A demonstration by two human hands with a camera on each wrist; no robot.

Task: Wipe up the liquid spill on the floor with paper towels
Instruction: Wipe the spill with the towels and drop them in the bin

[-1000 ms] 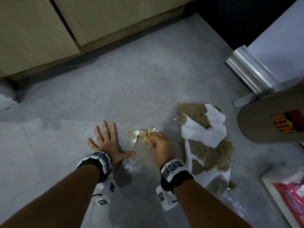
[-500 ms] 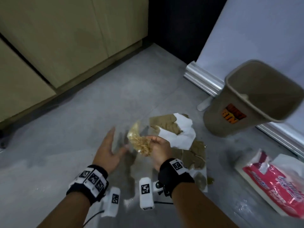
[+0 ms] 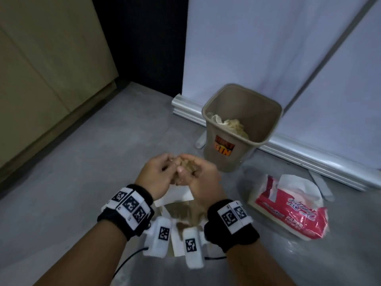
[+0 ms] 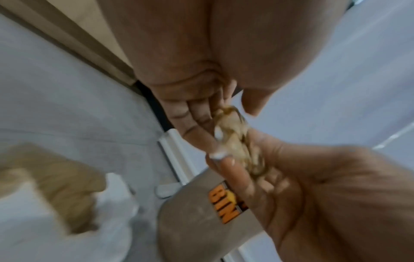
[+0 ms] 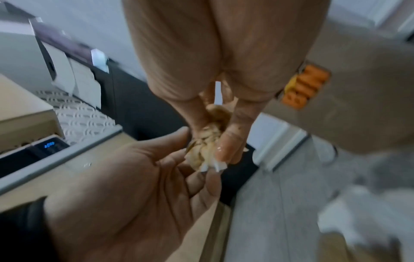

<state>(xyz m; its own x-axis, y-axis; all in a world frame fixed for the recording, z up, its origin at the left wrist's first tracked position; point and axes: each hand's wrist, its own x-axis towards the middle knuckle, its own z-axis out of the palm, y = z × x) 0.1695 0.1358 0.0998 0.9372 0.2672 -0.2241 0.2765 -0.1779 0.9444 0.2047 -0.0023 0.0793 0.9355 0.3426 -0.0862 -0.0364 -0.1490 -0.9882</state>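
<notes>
Both hands meet in front of me, above the floor, around one wet, brown-stained paper towel wad (image 3: 184, 162). My right hand (image 3: 188, 169) pinches the wad (image 5: 207, 141) between thumb and fingers. My left hand (image 3: 167, 165) cups it from the other side, fingers and thumb curled against the wad (image 4: 235, 140). Below my wrists, soaked brown and white paper towels (image 3: 179, 209) lie spread on the grey floor. A tan bin (image 3: 241, 129) with an orange label stands just beyond my hands, with used wads inside.
A red and white paper towel pack (image 3: 288, 207) lies open on the floor to the right of my hands. A white wall with a silver baseboard (image 3: 309, 157) runs behind the bin. Wooden cabinets (image 3: 41, 79) stand at the left.
My right hand lifted the wad off the floor. My left hand left the floor and joined it around the wad. My view rose toward the bin.
</notes>
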